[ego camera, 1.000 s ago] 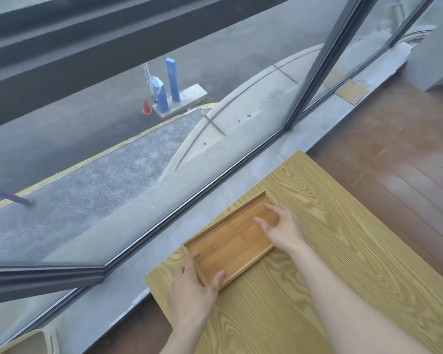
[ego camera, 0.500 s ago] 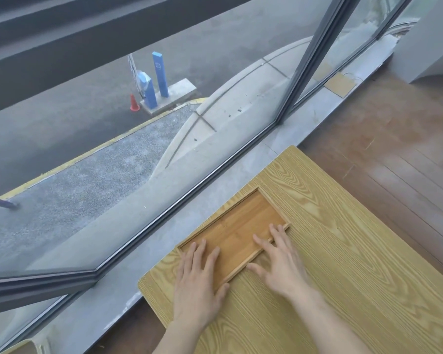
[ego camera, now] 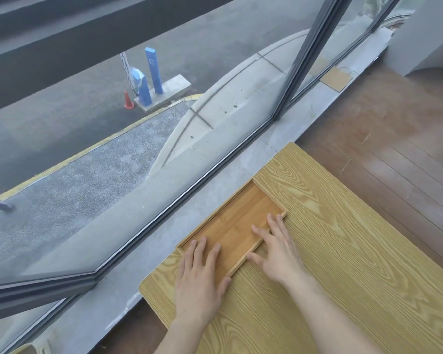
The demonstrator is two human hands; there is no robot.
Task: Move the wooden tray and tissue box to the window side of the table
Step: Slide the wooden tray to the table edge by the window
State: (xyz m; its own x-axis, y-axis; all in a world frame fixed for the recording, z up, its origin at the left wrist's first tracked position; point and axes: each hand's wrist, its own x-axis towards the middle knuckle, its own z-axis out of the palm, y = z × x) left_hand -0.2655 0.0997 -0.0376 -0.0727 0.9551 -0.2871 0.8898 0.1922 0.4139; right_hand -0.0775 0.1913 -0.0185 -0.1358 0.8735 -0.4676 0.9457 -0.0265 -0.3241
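A shallow rectangular wooden tray (ego camera: pixel 243 213) lies flat on the light wood-grain table (ego camera: pixel 343 251), along the table edge nearest the window. My left hand (ego camera: pixel 198 279) rests flat over the tray's near left corner, fingers spread onto its floor. My right hand (ego camera: pixel 276 251) lies flat over the tray's near long rim, fingertips inside the tray and thumb against the rim. Neither hand grips anything. No tissue box is in view.
A grey stone sill (ego camera: pixel 215 200) and a floor-to-ceiling window with a dark frame (ego camera: pixel 299 67) run just past the table's edge. Brown wooden floor (ego camera: pixel 394 149) lies to the right. Outside are pavement, blue posts and an orange cone.
Both hands let go of the tray's ends and now lie flat on its near side. The tray sits closer to the window edge than a second ago.
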